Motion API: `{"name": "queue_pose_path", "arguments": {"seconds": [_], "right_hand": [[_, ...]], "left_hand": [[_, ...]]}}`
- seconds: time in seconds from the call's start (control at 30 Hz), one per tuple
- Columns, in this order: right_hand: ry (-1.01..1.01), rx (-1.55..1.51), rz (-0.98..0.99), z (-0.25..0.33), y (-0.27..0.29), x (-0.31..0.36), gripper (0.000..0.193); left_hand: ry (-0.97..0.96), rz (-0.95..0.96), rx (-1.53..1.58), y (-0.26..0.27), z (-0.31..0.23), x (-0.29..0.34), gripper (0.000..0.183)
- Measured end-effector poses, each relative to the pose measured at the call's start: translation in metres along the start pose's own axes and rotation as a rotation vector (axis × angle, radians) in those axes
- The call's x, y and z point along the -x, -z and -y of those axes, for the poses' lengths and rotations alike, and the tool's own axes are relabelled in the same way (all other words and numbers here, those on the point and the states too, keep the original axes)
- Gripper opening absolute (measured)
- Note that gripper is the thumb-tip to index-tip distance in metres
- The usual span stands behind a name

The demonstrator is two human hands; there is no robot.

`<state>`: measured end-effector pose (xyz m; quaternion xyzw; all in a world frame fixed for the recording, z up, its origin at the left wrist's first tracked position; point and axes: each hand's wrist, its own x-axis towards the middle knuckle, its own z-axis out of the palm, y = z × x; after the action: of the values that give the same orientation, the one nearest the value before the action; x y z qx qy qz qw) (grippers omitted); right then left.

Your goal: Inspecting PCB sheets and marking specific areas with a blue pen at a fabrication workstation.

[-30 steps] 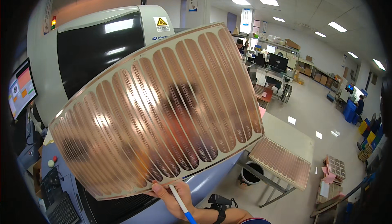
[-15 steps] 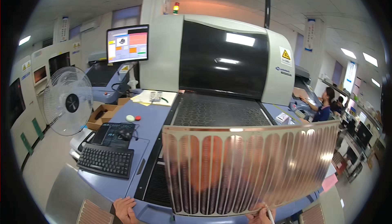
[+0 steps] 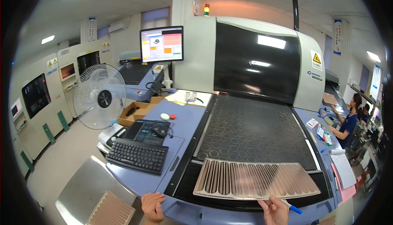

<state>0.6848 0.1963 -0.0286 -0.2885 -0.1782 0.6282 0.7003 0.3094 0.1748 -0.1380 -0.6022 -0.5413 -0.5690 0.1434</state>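
A wide copper-coloured panel (image 3: pixel 256 180) with rows of long rounded strips slants over the front of the machine's black bed (image 3: pixel 249 130). My right hand (image 3: pixel 274 210) grips its near edge at the middle. A marker with a blue end (image 3: pixel 294 209) also sticks out from that hand. My left hand (image 3: pixel 152 207) lies on the machine's blue front edge, fingers loosely bent and holding nothing. Below and left of it, a second copper panel (image 3: pixel 110 209) rests on a metal surface (image 3: pixel 77 190). Whether the held panel touches the bed I cannot tell.
Left of the bed are a keyboard (image 3: pixel 137 155), a mouse (image 3: pixel 159 130), a monitor (image 3: pixel 162 44) and a fan (image 3: pixel 100 98). A dark-windowed machine hood (image 3: pixel 258 61) stands behind. A paper pad (image 3: pixel 343 169) lies right. A person (image 3: pixel 348 120) works at far right.
The copper panel has tipped down from nearly upright to a flatter slant, uncovering the black bed. My view has swung left. My left hand stays at the front edge.
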Motion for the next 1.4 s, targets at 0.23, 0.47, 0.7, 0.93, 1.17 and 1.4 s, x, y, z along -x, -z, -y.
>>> {"name": "queue_pose_path", "arguments": {"seconds": [0.23, 0.47, 0.7, 0.93, 1.17, 1.4], "right_hand": [[0.191, 0.273, 0.422, 0.019, -0.074, -0.091, 0.083], [0.629, 1.809, 0.369, -0.023, 0.002, -0.197, 0.045], [0.563, 1.939, 0.546, -0.034, 0.008, -0.174, 0.052], [0.559, 1.903, 0.654, -0.027, 0.002, -0.162, 0.053], [0.652, 1.922, 0.654, -0.028, 0.008, -0.165, 0.053], [0.557, 1.884, 0.66, -0.02, 0.008, -0.168, 0.049]], "left_hand": [[-0.006, -0.012, -0.027, 0.006, -0.001, 0.009, 0.029], [0.032, 0.013, -0.023, -0.003, 0.001, 0.005, 0.031], [0.057, -0.016, -0.035, -0.004, -0.002, 0.003, 0.032], [0.107, 0.068, -0.025, 0.005, -0.002, -0.005, 0.031], [0.21, 0.019, -0.387, 0.024, 0.067, -0.078, 0.033], [0.274, 0.276, -0.584, 0.028, 0.078, -0.118, 0.032]]}}
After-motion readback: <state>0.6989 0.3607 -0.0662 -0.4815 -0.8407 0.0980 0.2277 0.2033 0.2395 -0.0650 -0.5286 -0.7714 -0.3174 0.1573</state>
